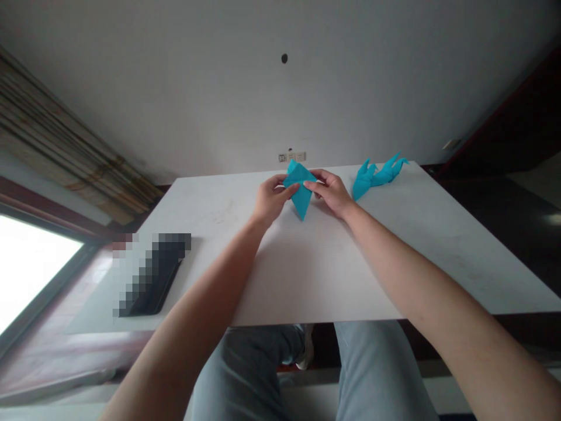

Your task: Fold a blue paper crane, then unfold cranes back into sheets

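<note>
A folded sheet of blue origami paper [301,202], kite-shaped with its long point toward me, is held up over the far middle of the white table [315,275]. My left hand [274,202] pinches its left side, the thumb lying on the front face. On the opposite side my right hand [331,190] grips the paper the same way, thumb in front and fingers behind. Both hands partly cover its side corners. Right of my right hand stand folded blue paper cranes [379,175], close together near the table's back edge.
At the table's left lies a dark flat object [164,275], partly pixelated. A wall with sockets [291,156] rises behind the table. A curtain [74,134] and a bright window [35,263] are at the left. My legs [377,362] are under the front edge.
</note>
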Demonstrator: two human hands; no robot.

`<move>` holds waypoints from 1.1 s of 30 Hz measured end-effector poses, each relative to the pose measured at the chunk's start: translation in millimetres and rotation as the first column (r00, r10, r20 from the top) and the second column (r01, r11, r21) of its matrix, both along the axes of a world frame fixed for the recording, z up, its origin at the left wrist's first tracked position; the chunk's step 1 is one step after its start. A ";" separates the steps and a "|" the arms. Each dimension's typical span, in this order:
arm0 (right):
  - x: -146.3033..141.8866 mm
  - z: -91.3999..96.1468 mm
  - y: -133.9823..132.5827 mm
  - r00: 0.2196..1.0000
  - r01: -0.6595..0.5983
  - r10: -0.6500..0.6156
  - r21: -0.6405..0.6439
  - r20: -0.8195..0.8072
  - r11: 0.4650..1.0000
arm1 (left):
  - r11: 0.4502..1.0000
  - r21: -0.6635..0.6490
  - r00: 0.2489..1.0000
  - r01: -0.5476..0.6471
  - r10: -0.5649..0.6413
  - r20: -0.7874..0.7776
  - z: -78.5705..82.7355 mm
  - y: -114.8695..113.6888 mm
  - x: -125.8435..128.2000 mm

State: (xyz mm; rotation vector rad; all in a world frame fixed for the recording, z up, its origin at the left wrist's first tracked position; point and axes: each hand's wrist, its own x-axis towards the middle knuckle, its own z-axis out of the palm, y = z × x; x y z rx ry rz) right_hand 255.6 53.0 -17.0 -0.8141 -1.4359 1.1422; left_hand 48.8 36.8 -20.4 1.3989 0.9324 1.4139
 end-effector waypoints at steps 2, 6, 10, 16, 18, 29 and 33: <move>-0.2 -1.3 -0.4 0.999 -0.020 0.020 -0.001 0.031 1.000 | 1.000 0.005 0.999 -0.030 0.030 0.009 -0.8 0.4 1.0; -0.1 -3.2 -0.2 0.998 -0.050 0.049 0.009 0.031 0.999 | 0.993 0.068 0.995 -0.095 0.098 -0.036 0.0 0.3 1.1; 2.3 1.4 3.0 0.999 -0.038 0.038 0.047 0.004 0.998 | 0.987 0.151 0.991 -0.061 0.078 -0.106 1.5 -0.3 -0.4; 4.8 7.9 10.3 0.997 0.035 -0.048 0.207 0.056 0.978 | 0.938 0.307 0.948 -0.158 0.232 -0.218 7.4 -4.6 -0.1; 4.7 9.8 8.5 0.989 0.042 -0.079 0.276 0.124 0.960 | 0.896 0.385 0.909 -0.220 0.332 -0.253 11.4 -8.6 0.0; 6.8 16.9 -2.9 0.901 0.101 -0.314 0.560 0.298 0.823 | 0.798 0.511 0.858 -0.320 0.472 -0.201 9.5 -9.3 -2.8; 7.3 11.9 0.5 0.914 0.122 -0.301 0.523 0.272 0.843 | 0.919 0.275 0.941 -0.282 0.321 -0.110 2.6 -0.4 1.3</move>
